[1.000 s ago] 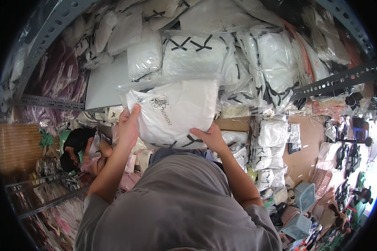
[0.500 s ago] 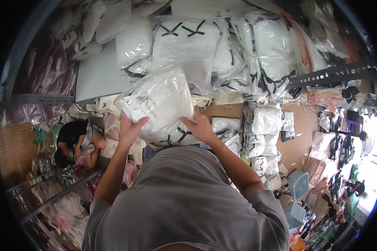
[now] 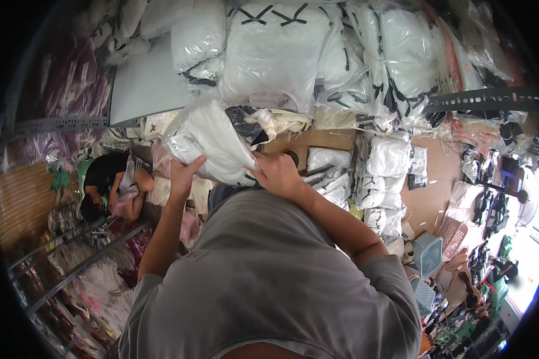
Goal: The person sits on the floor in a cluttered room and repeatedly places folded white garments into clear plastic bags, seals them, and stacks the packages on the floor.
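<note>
Between my hands, close to my belly, is a clear plastic bag with a folded white garment (image 3: pixel 206 143) inside. My left hand (image 3: pixel 184 173) grips its left edge, thumb lying on top. My right hand (image 3: pixel 276 173) pinches the right edge, its fingers curled around the plastic. A bit of black ribbon shows near the lower right of the bag. Just beyond, on the shelf, lies another bagged white garment (image 3: pixel 275 57) with black bows.
More bagged garments (image 3: pixel 407 51) fill the shelf, bordered by a perforated metal rail (image 3: pixel 491 100). A grey board (image 3: pixel 147 81) lies at left. Stacked white packages (image 3: pixel 386 173) and plastic baskets (image 3: pixel 427 254) stand at right. Another person (image 3: pixel 111 185) crouches at lower left among piled garments.
The bagged garment has tilted and come down slightly toward my body, its printed face turned out of sight. My right hand has shifted left and up, nearer the left hand.
</note>
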`<action>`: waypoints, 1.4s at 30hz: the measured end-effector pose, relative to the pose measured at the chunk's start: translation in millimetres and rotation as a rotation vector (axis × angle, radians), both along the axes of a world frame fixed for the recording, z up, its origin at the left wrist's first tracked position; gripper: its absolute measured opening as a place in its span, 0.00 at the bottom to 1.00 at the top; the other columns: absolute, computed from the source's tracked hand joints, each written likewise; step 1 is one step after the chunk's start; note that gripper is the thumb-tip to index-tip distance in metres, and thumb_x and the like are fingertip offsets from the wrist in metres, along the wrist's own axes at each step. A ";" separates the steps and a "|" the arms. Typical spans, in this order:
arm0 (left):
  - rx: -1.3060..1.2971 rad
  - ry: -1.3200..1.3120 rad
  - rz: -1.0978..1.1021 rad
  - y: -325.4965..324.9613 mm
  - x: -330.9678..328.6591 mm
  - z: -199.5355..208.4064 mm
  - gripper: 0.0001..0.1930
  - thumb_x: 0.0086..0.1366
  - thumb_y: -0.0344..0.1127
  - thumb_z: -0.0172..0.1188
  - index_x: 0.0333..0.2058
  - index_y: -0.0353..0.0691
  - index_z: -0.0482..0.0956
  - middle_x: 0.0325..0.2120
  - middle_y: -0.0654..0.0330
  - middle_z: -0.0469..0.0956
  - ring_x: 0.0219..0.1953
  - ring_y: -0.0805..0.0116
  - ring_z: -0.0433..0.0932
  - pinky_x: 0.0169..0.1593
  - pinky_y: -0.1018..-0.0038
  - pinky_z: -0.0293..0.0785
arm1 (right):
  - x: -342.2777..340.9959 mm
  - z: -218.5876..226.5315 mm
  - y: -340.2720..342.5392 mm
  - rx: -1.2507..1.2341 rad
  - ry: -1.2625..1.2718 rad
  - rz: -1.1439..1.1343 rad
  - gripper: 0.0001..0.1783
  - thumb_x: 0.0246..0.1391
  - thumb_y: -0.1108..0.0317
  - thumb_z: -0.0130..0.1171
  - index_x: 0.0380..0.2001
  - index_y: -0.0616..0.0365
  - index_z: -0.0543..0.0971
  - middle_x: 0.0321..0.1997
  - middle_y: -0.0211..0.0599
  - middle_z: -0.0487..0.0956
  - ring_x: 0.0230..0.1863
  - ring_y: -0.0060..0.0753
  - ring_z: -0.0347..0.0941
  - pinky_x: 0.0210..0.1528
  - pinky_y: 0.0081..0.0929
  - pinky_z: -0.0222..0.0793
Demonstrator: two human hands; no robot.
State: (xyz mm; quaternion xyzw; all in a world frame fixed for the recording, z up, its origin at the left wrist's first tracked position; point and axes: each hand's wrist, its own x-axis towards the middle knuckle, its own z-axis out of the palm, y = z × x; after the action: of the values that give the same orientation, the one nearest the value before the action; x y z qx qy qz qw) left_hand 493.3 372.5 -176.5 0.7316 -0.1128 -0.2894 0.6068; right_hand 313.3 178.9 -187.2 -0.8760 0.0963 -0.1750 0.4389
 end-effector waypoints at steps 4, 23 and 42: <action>0.041 0.037 0.003 8.6 2.5 -2.3 0.25 0.56 0.26 0.66 0.52 0.32 0.69 0.44 0.57 0.77 0.45 0.68 0.77 0.50 0.73 0.72 | 3.4 3.7 -0.4 0.012 0.060 -0.028 0.19 0.54 0.60 0.59 0.43 0.64 0.77 0.25 0.49 0.78 0.26 0.53 0.75 0.27 0.41 0.70; -0.374 0.074 0.008 -32.1 38.0 22.5 0.15 0.67 0.31 0.55 0.51 0.36 0.70 0.43 0.62 0.78 0.44 0.78 0.74 0.49 0.80 0.69 | 25.3 8.9 -45.5 0.781 0.030 -0.206 0.14 0.58 0.69 0.58 0.46 0.63 0.75 0.40 0.32 0.81 0.40 0.19 0.73 0.43 0.21 0.68; -0.090 0.093 0.141 53.1 37.8 -10.3 0.25 0.56 0.26 0.65 0.53 0.35 0.71 0.47 0.56 0.75 0.47 0.68 0.75 0.50 0.73 0.72 | 82.9 16.2 -6.7 0.465 0.271 -0.111 0.25 0.55 0.54 0.59 0.48 0.63 0.72 0.38 0.45 0.79 0.39 0.31 0.77 0.41 0.28 0.71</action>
State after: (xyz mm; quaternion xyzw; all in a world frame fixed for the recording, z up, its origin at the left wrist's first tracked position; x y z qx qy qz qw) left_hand 531.0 425.7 -186.8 0.6957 -0.0454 -0.2742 0.6624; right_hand 396.2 172.2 -171.0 -0.7606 0.2397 -0.0534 0.6010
